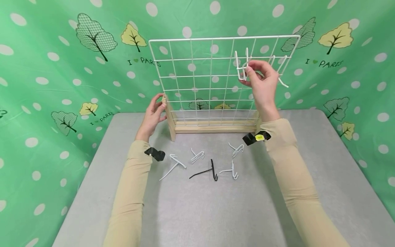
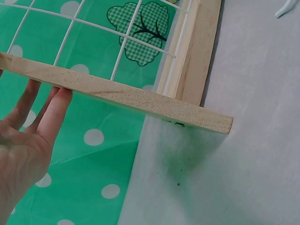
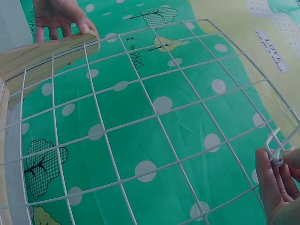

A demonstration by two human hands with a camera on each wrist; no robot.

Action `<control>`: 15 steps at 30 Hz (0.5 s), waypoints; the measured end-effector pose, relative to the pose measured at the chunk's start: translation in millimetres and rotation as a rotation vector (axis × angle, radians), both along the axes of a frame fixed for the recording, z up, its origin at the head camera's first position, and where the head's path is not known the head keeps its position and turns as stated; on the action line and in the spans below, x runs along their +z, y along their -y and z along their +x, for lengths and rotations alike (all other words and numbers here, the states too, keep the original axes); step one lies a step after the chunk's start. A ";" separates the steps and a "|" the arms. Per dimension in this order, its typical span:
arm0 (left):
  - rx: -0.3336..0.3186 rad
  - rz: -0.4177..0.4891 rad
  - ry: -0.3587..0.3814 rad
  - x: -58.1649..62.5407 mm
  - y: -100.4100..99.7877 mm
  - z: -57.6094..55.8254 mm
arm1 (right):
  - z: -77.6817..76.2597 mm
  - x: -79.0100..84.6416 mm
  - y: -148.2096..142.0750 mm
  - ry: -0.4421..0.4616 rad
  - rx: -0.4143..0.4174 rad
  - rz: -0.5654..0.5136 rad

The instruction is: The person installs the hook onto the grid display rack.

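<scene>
A white wire grid panel (image 1: pixel 202 75) stands upright in a wooden base (image 1: pixel 213 128). My left hand (image 1: pixel 153 111) grips the top of the left wooden side post (image 1: pixel 169 118), thumb and fingers on either side of it. Near the grid's upper right, my right hand (image 1: pixel 263 82) pinches a white wire hook (image 1: pixel 242 68) with two upturned prongs. In the right wrist view this hook (image 3: pixel 275 152) is at the grid wires; whether it is latched on, I cannot tell. Beyond the right hand, another white hook (image 1: pixel 282 65) is on the grid, partly hidden by that hand.
Several loose white hooks, one of them a long single-prong hook (image 1: pixel 174 166), lie on the grey table (image 1: pixel 216 216) in front of the stand. Among them is a black hook (image 1: pixel 212 169). A green patterned cloth (image 1: pixel 61 85) hangs behind the table.
</scene>
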State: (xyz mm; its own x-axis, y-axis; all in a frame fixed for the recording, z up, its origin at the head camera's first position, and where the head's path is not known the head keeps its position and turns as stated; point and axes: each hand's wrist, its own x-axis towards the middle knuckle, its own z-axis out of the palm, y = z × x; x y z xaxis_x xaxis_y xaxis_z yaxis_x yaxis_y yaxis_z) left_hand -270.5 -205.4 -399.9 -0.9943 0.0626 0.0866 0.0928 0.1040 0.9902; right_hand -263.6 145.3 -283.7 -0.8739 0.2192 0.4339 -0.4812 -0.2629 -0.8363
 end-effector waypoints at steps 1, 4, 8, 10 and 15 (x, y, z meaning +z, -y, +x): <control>-0.002 0.000 0.001 0.9 -0.3 0.7 | 0.0 -0.9 0.1 0.003 -0.002 -0.002; -0.005 -0.002 0.000 7.8 -3.0 6.3 | 0.3 -4.1 0.3 0.011 -0.009 0.002; -0.006 -0.015 -0.002 18.8 -7.5 15.3 | 1.0 -10.3 0.7 0.025 -0.012 0.021; -0.007 -0.021 -0.002 21.7 -8.9 18.0 | 1.1 -13.7 0.9 0.023 -0.011 0.028; -0.010 -0.014 0.001 21.4 -8.8 18.3 | 0.8 -19.4 1.4 0.017 0.012 0.008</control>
